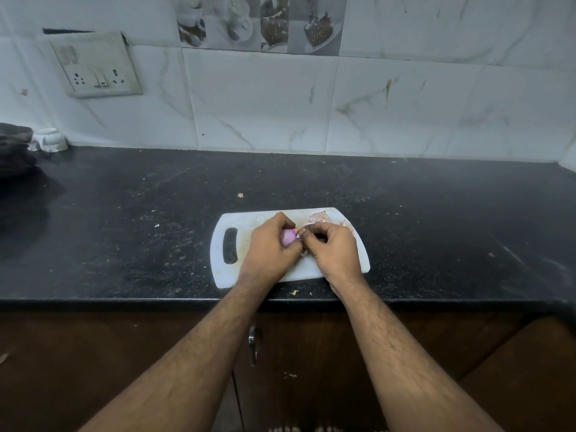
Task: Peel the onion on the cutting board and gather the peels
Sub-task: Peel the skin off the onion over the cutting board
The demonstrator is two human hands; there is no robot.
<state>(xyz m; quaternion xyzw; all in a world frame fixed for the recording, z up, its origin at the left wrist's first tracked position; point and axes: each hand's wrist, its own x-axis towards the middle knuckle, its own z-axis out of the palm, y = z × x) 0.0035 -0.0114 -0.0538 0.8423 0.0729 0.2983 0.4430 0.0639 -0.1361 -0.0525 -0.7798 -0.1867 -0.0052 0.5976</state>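
A small pink-purple onion [287, 237] is held over the white cutting board [229, 272], mostly hidden by my fingers. My left hand [268, 247] grips it from the left. My right hand [331, 248] pinches at the onion's right end, where a bit of dry orange skin [297, 229] sticks up. Loose pale pink peels [318, 217] lie on the board's far right part, and more show at its right edge [349, 226].
The board lies on a black stone counter [124, 219] near its front edge. Small peel scraps [240, 195] dot the counter. A tiled wall with a switch plate [96, 65] stands behind. A white cup [51, 140] and dark cloth [15, 148] sit far left.
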